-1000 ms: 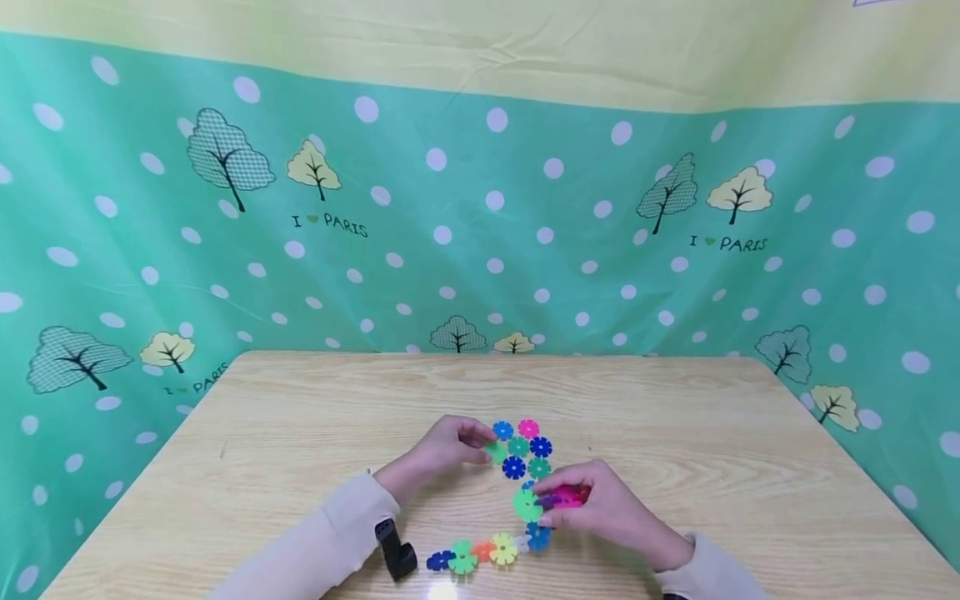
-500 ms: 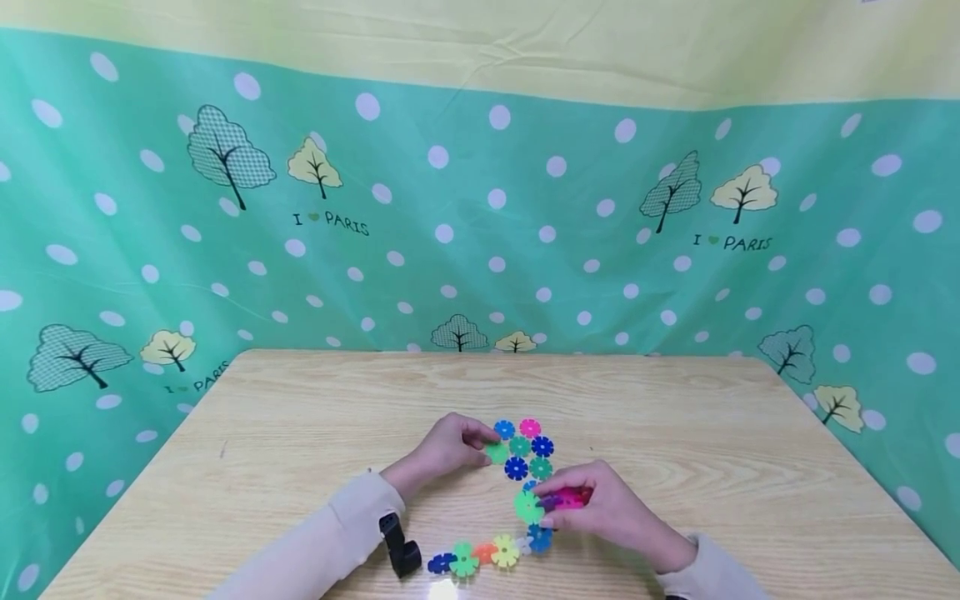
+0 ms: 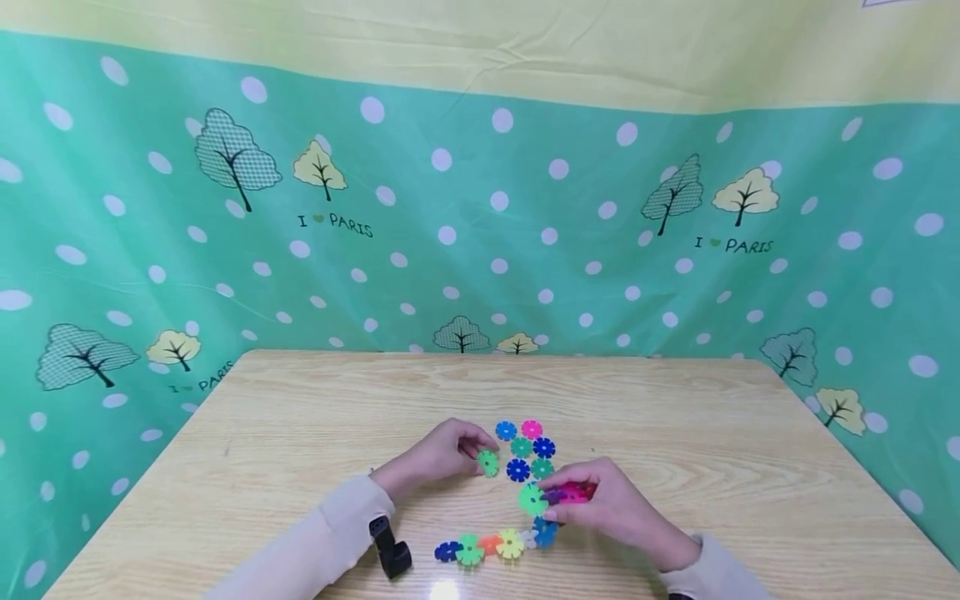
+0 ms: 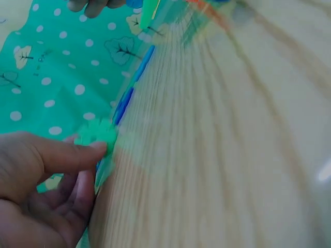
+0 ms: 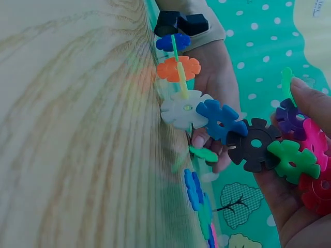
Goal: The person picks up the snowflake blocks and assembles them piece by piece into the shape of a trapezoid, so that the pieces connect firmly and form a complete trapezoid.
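My left hand (image 3: 448, 452) pinches a light green notched building disc (image 3: 488, 463) between thumb and fingers, tilted up beside a group of loose discs. In the left wrist view the thumb lies across this disc (image 4: 95, 133). A chain of interlocked notched discs (image 5: 253, 144) is in my right hand (image 3: 607, 504), whose fingers grip its purple, pink and red end. A bright green disc (image 3: 533, 499) stands at the fingertips. From there the chain bends through blue, white, yellow (image 3: 510, 543), orange and green to a dark blue disc (image 3: 448, 552) at its left end.
Several loose discs lie beyond the right hand: a pink one (image 3: 532, 429), a blue one (image 3: 506, 431), teal ones (image 3: 521, 447) and dark blue ones (image 3: 518, 470). A wood-grain table (image 3: 337, 408) meets a green dotted curtain (image 3: 405, 250) behind. A black wrist strap (image 3: 390, 547) is on the left sleeve.
My left hand has drawn the light green disc slightly towards me and left, away from the loose discs, and tipped it up. My right hand and the chain have barely moved.
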`<state>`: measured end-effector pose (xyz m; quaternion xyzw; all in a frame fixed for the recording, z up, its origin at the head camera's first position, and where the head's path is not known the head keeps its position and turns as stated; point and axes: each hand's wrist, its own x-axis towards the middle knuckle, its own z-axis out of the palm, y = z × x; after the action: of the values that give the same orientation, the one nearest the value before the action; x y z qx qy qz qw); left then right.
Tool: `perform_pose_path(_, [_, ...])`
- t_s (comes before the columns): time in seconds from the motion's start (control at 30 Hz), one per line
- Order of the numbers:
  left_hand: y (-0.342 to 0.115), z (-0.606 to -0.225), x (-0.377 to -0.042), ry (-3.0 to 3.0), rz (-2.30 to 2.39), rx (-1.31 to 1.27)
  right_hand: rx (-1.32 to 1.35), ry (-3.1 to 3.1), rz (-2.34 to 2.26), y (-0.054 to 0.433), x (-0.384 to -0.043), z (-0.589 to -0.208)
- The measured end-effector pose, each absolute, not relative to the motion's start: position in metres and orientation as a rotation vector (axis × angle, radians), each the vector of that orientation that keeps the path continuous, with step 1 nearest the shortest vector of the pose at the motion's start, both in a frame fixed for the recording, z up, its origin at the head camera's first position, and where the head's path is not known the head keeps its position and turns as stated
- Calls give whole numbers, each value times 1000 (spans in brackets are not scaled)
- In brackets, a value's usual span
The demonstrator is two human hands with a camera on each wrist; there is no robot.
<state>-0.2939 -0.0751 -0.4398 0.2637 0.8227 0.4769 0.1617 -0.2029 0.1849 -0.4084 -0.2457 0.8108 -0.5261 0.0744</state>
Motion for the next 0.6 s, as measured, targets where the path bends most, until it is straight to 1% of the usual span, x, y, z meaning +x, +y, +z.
perform_pose_path(0.17, [-84,-436,-289,2228,1420,682,-737,2433,-1583,185,-204,-409])
perform_pose_path(0.3, [-83,-429,-275,2144,1498,610,-722,2416,-1586,185,-204,-408])
perform_pose_path(0.6, [-73,-399,-236,2169,1654,684,-695,2444,-1578,187,-205,-406])
